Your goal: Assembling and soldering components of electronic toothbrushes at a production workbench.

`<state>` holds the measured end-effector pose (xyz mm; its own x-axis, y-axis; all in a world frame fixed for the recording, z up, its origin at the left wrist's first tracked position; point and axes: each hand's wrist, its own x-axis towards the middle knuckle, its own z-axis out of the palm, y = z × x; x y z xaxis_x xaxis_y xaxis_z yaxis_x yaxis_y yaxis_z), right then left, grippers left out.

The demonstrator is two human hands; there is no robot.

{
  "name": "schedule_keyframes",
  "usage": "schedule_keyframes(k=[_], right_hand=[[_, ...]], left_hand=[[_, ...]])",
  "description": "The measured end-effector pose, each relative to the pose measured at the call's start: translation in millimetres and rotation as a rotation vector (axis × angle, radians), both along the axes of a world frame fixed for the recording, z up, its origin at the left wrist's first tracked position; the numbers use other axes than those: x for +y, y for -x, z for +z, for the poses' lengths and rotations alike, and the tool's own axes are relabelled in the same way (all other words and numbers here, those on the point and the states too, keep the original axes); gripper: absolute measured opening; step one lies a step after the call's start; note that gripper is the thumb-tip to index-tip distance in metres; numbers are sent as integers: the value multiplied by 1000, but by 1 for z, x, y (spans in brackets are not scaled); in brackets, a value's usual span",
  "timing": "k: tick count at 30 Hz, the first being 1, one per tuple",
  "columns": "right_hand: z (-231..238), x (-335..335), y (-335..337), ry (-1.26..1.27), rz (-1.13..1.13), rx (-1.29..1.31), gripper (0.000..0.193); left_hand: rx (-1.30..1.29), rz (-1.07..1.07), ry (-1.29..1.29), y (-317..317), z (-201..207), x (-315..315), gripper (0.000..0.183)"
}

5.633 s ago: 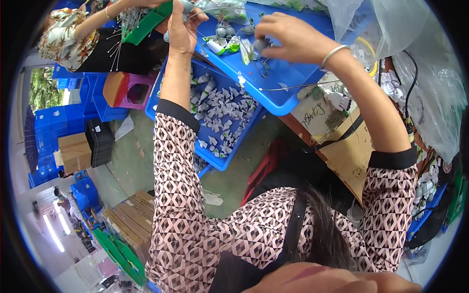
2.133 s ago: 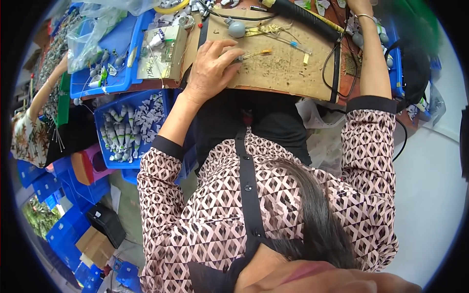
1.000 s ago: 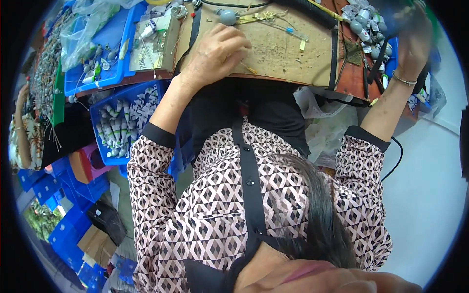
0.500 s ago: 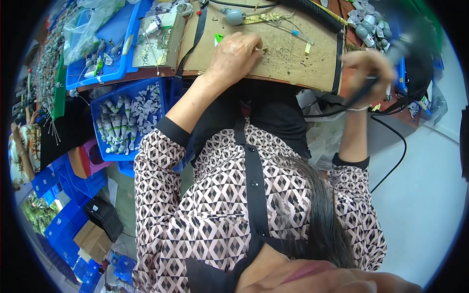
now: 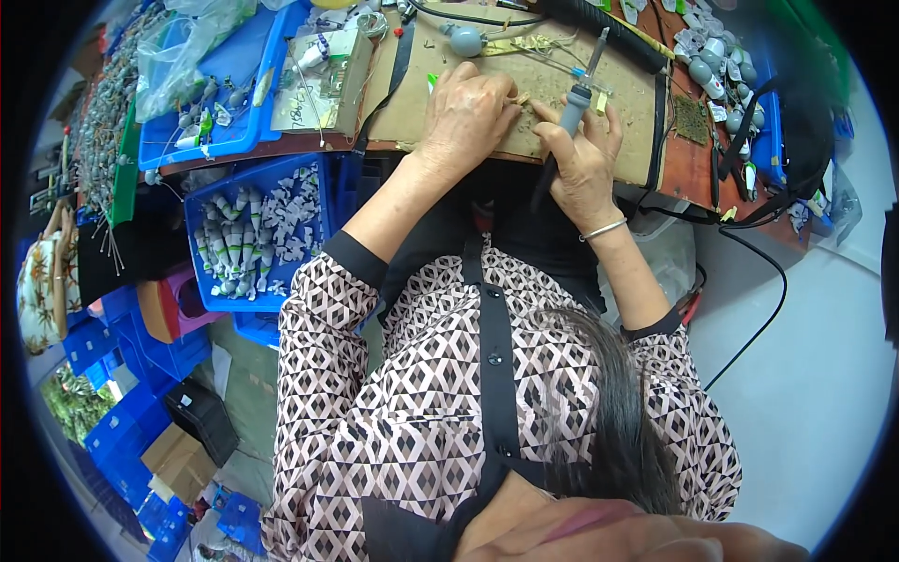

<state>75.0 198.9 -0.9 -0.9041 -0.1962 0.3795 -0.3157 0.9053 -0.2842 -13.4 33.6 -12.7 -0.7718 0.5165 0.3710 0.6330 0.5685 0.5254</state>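
My right hand (image 5: 588, 164) is closed around the handle of a soldering iron (image 5: 574, 108), whose metal tip points up and away over the cardboard mat (image 5: 534, 131). Close by on the left, my left hand (image 5: 466, 110) rests on the mat with its fingers curled together. A tiny yellowish bit shows near its fingertips, but what they pinch is mostly hidden. Part of a green and white piece (image 5: 433, 82) peeks out beside the left knuckles. Beyond the hands, a grey round bulb-like part (image 5: 465, 40) lies by yellow strips and thin wires.
Blue trays (image 5: 211, 150) with parts and plastic bags stand at the left. Below them, a blue bin (image 5: 217, 302) holds bulb-shaped pieces and white scraps. Several grey-white bulbs (image 5: 714, 70), a brown square board (image 5: 692, 120) and black cables (image 5: 749, 225) crowd the right side.
My right hand has come in from the right edge of the mat with the soldering iron, now beside my left hand. The left hand stays on the mat, nearly unmoved.
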Motion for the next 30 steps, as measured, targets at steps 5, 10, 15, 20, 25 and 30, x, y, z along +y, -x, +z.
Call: schedule_keyframes(k=[5, 10, 15, 20, 25, 30], right_hand=[[1, -2, -5, 34, 30, -18, 39], [4, -5, -2, 34, 38, -32, 35], [10, -9, 3, 3, 67, -57, 36], [3, -1, 5, 5, 92, -71, 38], [0, 3, 9, 38, 122, -57, 39], [-2, 5, 12, 91, 134, -43, 39]], left_hand=[[24, 15, 14, 1, 1, 0, 11], [-43, 27, 81, 1, 8, -2, 13], [73, -4, 80, 2, 11, -9, 13], [18, -138, 20, 2, 7, -30, 16], [-43, -223, 8, -5, 10, -27, 19], [-38, -163, 51, 0, 5, -20, 29]])
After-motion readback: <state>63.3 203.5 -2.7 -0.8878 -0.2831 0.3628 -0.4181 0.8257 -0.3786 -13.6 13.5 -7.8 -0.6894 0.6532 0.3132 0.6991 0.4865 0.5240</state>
